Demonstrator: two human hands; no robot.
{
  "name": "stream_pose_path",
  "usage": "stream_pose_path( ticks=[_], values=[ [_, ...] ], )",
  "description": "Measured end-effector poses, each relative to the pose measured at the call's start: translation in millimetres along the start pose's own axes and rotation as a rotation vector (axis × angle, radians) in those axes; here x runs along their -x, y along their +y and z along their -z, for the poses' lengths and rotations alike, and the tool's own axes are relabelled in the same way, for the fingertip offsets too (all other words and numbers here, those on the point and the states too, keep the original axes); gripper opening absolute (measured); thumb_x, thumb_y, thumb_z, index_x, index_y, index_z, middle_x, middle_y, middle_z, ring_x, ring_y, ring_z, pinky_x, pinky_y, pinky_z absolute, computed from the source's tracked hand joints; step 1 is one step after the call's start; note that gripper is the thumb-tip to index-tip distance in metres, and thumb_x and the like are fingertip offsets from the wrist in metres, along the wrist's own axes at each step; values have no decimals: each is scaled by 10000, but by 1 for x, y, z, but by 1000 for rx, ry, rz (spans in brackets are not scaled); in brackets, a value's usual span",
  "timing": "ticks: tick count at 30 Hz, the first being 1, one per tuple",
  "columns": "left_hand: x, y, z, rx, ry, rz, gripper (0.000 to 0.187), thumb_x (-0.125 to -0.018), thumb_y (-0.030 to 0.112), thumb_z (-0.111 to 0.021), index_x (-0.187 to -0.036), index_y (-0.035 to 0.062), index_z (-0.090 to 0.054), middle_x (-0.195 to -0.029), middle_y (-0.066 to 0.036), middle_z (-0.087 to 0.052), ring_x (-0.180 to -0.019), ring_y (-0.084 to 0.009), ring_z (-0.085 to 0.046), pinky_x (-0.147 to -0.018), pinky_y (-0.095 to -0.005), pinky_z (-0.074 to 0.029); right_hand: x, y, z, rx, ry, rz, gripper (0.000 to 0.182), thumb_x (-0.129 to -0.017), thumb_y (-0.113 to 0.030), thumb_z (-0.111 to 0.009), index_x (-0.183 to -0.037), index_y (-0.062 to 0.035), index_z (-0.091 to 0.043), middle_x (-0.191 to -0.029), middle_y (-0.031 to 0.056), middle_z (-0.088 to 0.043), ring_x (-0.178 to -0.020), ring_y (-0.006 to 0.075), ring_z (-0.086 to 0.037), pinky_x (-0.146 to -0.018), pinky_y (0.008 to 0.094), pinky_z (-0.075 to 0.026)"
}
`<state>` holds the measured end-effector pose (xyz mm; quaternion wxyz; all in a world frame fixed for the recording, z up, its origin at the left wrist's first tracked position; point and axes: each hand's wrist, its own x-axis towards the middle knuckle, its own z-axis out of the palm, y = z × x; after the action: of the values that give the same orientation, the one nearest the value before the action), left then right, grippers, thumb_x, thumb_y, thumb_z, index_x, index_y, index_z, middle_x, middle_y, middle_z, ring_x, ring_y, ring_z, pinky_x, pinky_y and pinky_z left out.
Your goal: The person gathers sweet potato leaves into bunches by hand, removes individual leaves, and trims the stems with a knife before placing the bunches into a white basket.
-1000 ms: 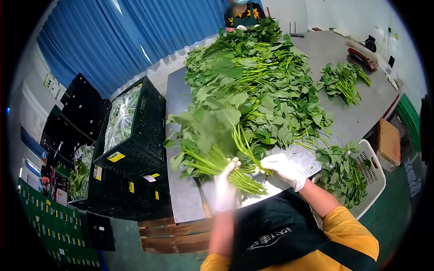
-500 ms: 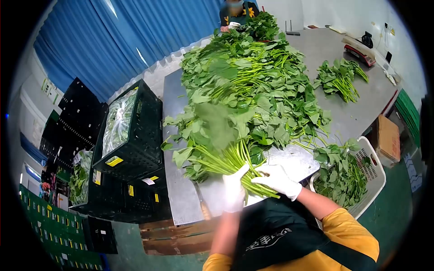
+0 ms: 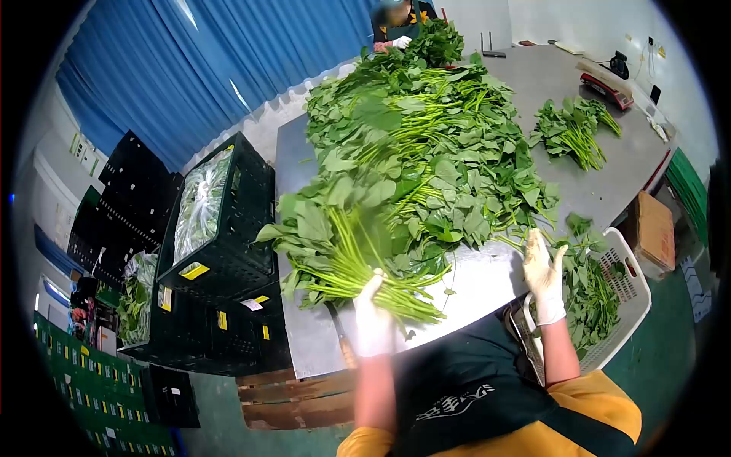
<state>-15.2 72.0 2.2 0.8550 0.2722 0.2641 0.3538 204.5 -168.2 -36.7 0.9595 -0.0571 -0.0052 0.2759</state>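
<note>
Gripping a bunch of leafy green stems (image 3: 346, 278) in the gloved left hand (image 3: 373, 320), over the metal table (image 3: 483, 278), by the big leafy pile (image 3: 464, 179). Holding the right hand (image 3: 544, 280) open near the white basket (image 3: 638, 305).

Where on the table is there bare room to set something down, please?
The table is bare between the left hand and right hand, and between the leafy heap and red scale, around the small bunch. The middle is crowded.
</note>
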Motion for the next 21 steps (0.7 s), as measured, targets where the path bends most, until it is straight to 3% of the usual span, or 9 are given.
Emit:
stream_pose_path(
  ticks=[3,6,9,10,13,15,18,19,21],
  values=[
    [-4,-15,10,-92,-38,-6,342,-869,-113,-469,-1200,-35,-501,-1216,-137,-513,-1168,-219,-488,-1046,-369,-392,-8,24,14,236,-92,-215,635,-889,-286,-630,-1373,22,-360,-1252,111,-533,-1042,160,-560,-798,265,-508],
    [-3,-29,24,-656,-173,-163,356,-847,-141,-484,-1189,-44,-506,-1211,-138,-513,-1153,-220,-496,-1034,-359,-400,9,55,-47,921,-182,-320,342,-903,-136,-560,-1203,27,-566,-932,58,-649,-831,131,-612,-715,217,-471],
    [4,-27,14,-525,-173,-121,348,-847,-147,-478,-1179,-49,-515,-1215,-144,-515,-1159,-225,-497,-1034,-358,-397,12,78,-83,1193,-317,-396,320,-907,-171,-580,-1163,19,-604,-987,60,-658,-832,105,-618,-740,222,-476],
    [5,-23,15,-850,-231,-202,331,-861,-129,-471,-1179,-51,-515,-1192,-140,-527,-1133,-220,-513,-1013,-353,-413,8,86,-83,1248,-338,-444,331,-900,-167,-592,-1181,8,-595,-1001,55,-660,-834,95,-618,-769,223,-481],
    [2,-31,12,-483,-189,-76,317,-861,-96,-491,-1172,-42,-521,-1149,-133,-550,-1068,-213,-552,-969,-349,-444,0,112,-81,1376,-481,-422,341,-893,-168,-603,-1189,0,-591,-1025,69,-656,-874,104,-612,-811,237,-480],
    [3,-39,20,-735,-298,-255,314,-846,-58,-531,-1159,-31,-524,-1101,-126,-575,-1009,-208,-583,-914,-336,-476,-1,122,-83,1394,-465,-526,345,-884,-168,-626,-1187,-8,-593,-1075,81,-639,-971,131,-587,-866,272,-468],
    [-2,-47,9,-272,-306,-57,273,-836,-30,-559,-1109,-24,-549,-1026,-112,-600,-968,-205,-603,-870,-316,-497,8,127,-85,1383,-383,-449,292,-846,-124,-662,-1111,-4,-633,-1020,61,-648,-945,124,-587,-852,266,-468],
    [-3,-47,6,-155,-178,96,264,-838,-36,-552,-1102,-30,-557,-1054,-116,-590,-961,-201,-605,-868,-314,-498,7,125,-73,1413,-560,-231,238,-853,-109,-642,-1062,5,-646,-976,52,-655,-908,118,-588,-828,257,-468],
    [5,-44,-7,-121,-260,61,258,-846,-28,-551,-1104,-33,-561,-1069,-118,-592,-940,-192,-606,-857,-313,-500,7,122,-52,1261,-383,-393,214,-870,-147,-614,-1011,12,-638,-980,75,-650,-884,143,-604,-742,253,-493]
  ],
)
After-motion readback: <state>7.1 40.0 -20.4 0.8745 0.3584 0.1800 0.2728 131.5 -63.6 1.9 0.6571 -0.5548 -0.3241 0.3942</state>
